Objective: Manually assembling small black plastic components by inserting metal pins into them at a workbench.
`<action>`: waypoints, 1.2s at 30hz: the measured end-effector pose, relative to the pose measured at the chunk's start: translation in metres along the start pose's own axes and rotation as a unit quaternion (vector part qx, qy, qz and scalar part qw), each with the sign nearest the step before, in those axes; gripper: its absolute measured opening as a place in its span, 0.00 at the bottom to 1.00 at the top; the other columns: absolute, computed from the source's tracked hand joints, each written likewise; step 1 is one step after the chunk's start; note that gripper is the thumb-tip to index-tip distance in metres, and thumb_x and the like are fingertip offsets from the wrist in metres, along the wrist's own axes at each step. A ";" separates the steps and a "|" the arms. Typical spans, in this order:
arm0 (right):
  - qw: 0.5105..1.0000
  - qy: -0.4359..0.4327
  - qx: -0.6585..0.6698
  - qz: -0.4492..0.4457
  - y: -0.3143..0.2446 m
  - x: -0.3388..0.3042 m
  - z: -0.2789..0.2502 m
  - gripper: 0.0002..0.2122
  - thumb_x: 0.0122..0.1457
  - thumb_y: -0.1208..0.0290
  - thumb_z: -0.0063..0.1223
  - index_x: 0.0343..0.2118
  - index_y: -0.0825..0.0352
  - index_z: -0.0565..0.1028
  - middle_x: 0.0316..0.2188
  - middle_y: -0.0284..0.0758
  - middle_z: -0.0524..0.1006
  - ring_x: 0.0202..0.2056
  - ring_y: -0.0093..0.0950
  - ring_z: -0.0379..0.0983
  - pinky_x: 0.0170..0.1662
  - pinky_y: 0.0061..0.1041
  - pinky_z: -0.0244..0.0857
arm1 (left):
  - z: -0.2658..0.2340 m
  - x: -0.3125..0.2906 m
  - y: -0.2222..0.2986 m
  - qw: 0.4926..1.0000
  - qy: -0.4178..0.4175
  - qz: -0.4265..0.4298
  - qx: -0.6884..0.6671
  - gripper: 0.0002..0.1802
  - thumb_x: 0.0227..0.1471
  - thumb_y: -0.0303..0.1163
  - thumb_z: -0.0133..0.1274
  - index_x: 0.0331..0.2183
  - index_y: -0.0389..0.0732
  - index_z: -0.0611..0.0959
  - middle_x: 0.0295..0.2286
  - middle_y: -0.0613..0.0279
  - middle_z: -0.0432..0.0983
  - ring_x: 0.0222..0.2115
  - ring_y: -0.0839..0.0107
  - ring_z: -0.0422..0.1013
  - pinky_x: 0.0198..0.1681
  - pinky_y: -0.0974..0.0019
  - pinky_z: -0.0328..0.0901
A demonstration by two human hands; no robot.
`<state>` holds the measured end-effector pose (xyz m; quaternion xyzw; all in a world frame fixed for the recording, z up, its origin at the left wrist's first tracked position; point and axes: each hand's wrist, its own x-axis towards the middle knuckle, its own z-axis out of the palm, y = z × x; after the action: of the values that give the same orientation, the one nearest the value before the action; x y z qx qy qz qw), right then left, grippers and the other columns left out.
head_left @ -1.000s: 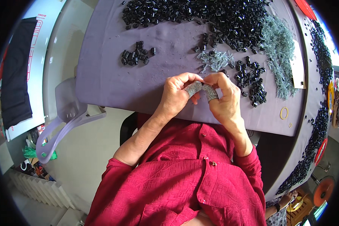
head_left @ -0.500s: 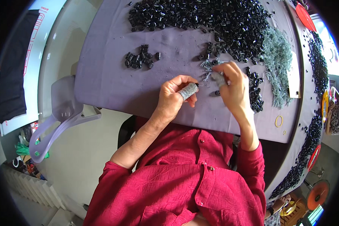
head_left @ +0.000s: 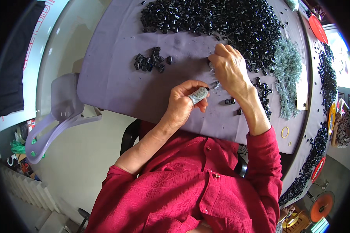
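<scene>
My left hand (head_left: 179, 106) is held above the table near its front edge, with a grey speckled sleeve (head_left: 198, 96) over the thumb. Between thumb and fingers it pinches a small black cylindrical part (head_left: 207, 89), only the end of which shows. Farther away and to the right, my right hand (head_left: 231, 70) reaches down among loose parts, its fingers bent together. What they grip, if anything, is hidden behind the hand. A few thin metal screws (head_left: 215, 84) lie beside it, partly covered.
A large heap of black parts (head_left: 210, 17) spreads over the far table. To its right lies a pile of greyish screws (head_left: 287, 77). A small group of black parts (head_left: 151, 60) sits on the left, and a yellow rubber band (head_left: 285, 132) at right. A lilac plastic chair (head_left: 64, 99) stands left.
My right hand has moved away from me, over the loose parts, and its fingers have turned down. My left hand keeps its pinch on the black part. The view has shifted slightly.
</scene>
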<state>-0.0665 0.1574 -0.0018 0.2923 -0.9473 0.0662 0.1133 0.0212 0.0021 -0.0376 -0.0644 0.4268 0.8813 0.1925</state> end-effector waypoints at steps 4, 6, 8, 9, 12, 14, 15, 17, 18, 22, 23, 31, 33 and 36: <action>0.998 0.041 0.028 -0.024 0.006 -0.003 0.008 0.08 0.37 0.80 0.50 0.25 0.68 0.76 0.25 0.36 0.70 0.30 0.35 0.69 0.35 0.30 0.65 | 0.002 0.002 0.000 1.000 0.000 0.002 0.005 0.09 0.52 0.20 0.46 0.37 0.33 0.78 0.24 0.57 0.75 0.20 0.73 0.71 0.20 0.71 0.67; 0.990 0.079 0.113 -0.014 0.006 -0.006 0.009 0.06 0.38 0.79 0.51 0.24 0.68 0.75 0.25 0.38 0.70 0.30 0.37 0.70 0.34 0.33 0.66 | 0.002 0.001 0.000 1.000 0.005 0.000 0.008 0.09 0.52 0.20 0.46 0.37 0.33 0.78 0.24 0.57 0.75 0.20 0.73 0.71 0.20 0.71 0.67; 0.985 0.090 0.145 0.009 0.005 -0.009 0.001 0.08 0.37 0.79 0.51 0.25 0.69 0.74 0.26 0.39 0.71 0.30 0.37 0.71 0.33 0.34 0.67 | 0.001 0.000 -0.001 1.000 -0.001 0.003 0.003 0.09 0.52 0.21 0.47 0.37 0.33 0.78 0.24 0.57 0.75 0.20 0.73 0.71 0.20 0.71 0.67; 0.978 0.101 0.178 0.032 0.002 -0.011 -0.005 0.10 0.36 0.80 0.51 0.26 0.69 0.74 0.26 0.40 0.71 0.30 0.38 0.72 0.33 0.34 0.67 | 0.000 -0.001 -0.002 1.000 -0.006 0.006 -0.003 0.09 0.52 0.21 0.47 0.37 0.34 0.78 0.24 0.57 0.75 0.20 0.73 0.71 0.20 0.71 0.67; 0.951 0.096 0.268 0.122 -0.003 -0.016 -0.023 0.13 0.34 0.83 0.51 0.29 0.71 0.75 0.26 0.41 0.74 0.28 0.35 0.73 0.32 0.29 0.68 | 0.000 0.000 -0.003 1.000 -0.004 0.010 0.007 0.08 0.52 0.21 0.48 0.37 0.34 0.78 0.24 0.58 0.75 0.20 0.73 0.71 0.21 0.71 0.66; 0.900 0.079 0.357 0.237 -0.012 -0.022 -0.034 0.13 0.38 0.86 0.51 0.30 0.70 0.77 0.23 0.39 0.77 0.24 0.26 0.73 0.30 0.22 0.66 | 0.001 0.000 -0.002 1.000 -0.001 0.004 0.013 0.08 0.52 0.21 0.48 0.37 0.34 0.78 0.24 0.58 0.75 0.20 0.73 0.71 0.21 0.71 0.66; 0.899 0.080 0.357 0.239 -0.013 -0.028 -0.035 0.13 0.38 0.86 0.51 0.30 0.70 0.77 0.23 0.39 0.77 0.24 0.26 0.73 0.30 0.22 0.66 | 0.001 0.000 -0.001 1.000 0.004 -0.001 0.018 0.08 0.52 0.22 0.48 0.37 0.35 0.78 0.24 0.58 0.75 0.20 0.73 0.71 0.21 0.71 0.66; 0.876 0.081 0.392 0.270 -0.015 -0.041 -0.034 0.10 0.42 0.85 0.52 0.31 0.70 0.77 0.24 0.37 0.77 0.25 0.21 0.72 0.29 0.20 0.65 | 0.002 0.000 -0.002 1.000 -0.001 0.003 0.012 0.08 0.52 0.22 0.48 0.37 0.35 0.78 0.24 0.58 0.75 0.20 0.73 0.70 0.21 0.71 0.65; 0.860 0.083 0.427 0.265 -0.018 -0.049 -0.032 0.08 0.46 0.84 0.54 0.32 0.72 0.76 0.25 0.36 0.78 0.26 0.19 0.72 0.30 0.19 0.66 | 0.002 0.001 -0.003 1.000 -0.006 0.009 0.005 0.08 0.53 0.22 0.48 0.37 0.35 0.77 0.25 0.58 0.75 0.20 0.72 0.70 0.21 0.71 0.65; 0.705 0.052 0.617 0.346 -0.035 -0.072 -0.020 0.08 0.49 0.84 0.51 0.34 0.74 0.74 0.28 0.32 0.77 0.30 0.17 0.72 0.34 0.17 0.67 | 0.003 0.005 -0.002 0.999 0.017 0.024 -0.041 0.08 0.53 0.22 0.47 0.38 0.36 0.76 0.28 0.58 0.75 0.21 0.74 0.71 0.22 0.72 0.65; 0.691 0.056 0.624 0.361 -0.041 -0.075 -0.020 0.08 0.50 0.85 0.49 0.34 0.74 0.74 0.28 0.32 0.77 0.31 0.16 0.72 0.35 0.17 0.67 | 0.005 0.006 -0.001 0.999 0.017 0.022 -0.038 0.08 0.53 0.22 0.47 0.38 0.36 0.76 0.28 0.58 0.75 0.21 0.74 0.71 0.22 0.72 0.65; 0.753 0.158 0.567 0.294 -0.055 -0.084 -0.003 0.09 0.50 0.86 0.49 0.35 0.71 0.75 0.29 0.33 0.77 0.31 0.19 0.74 0.35 0.17 0.68 | 0.025 0.007 -0.003 0.995 0.048 0.087 0.025 0.07 0.52 0.20 0.48 0.35 0.34 0.77 0.29 0.61 0.75 0.25 0.77 0.72 0.28 0.74 0.69; 0.735 0.177 0.573 0.315 -0.061 -0.079 -0.005 0.10 0.50 0.86 0.51 0.36 0.70 0.75 0.28 0.33 0.77 0.30 0.19 0.74 0.34 0.18 0.68 | 0.025 0.006 -0.004 0.993 0.050 0.096 0.054 0.07 0.52 0.19 0.48 0.35 0.34 0.78 0.29 0.62 0.75 0.26 0.77 0.72 0.29 0.74 0.70; 0.808 0.168 0.484 0.292 -0.057 -0.079 -0.014 0.11 0.48 0.85 0.53 0.36 0.68 0.75 0.26 0.33 0.76 0.29 0.19 0.74 0.32 0.18 0.68 | 0.025 0.007 -0.005 0.988 0.065 0.113 0.085 0.07 0.52 0.19 0.47 0.35 0.35 0.78 0.28 0.63 0.75 0.25 0.78 0.72 0.28 0.74 0.69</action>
<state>0.0322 0.1558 -0.0053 0.0032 -0.7996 0.5937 0.0895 0.0177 0.0261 -0.0279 -0.0562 0.5159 0.8521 0.0684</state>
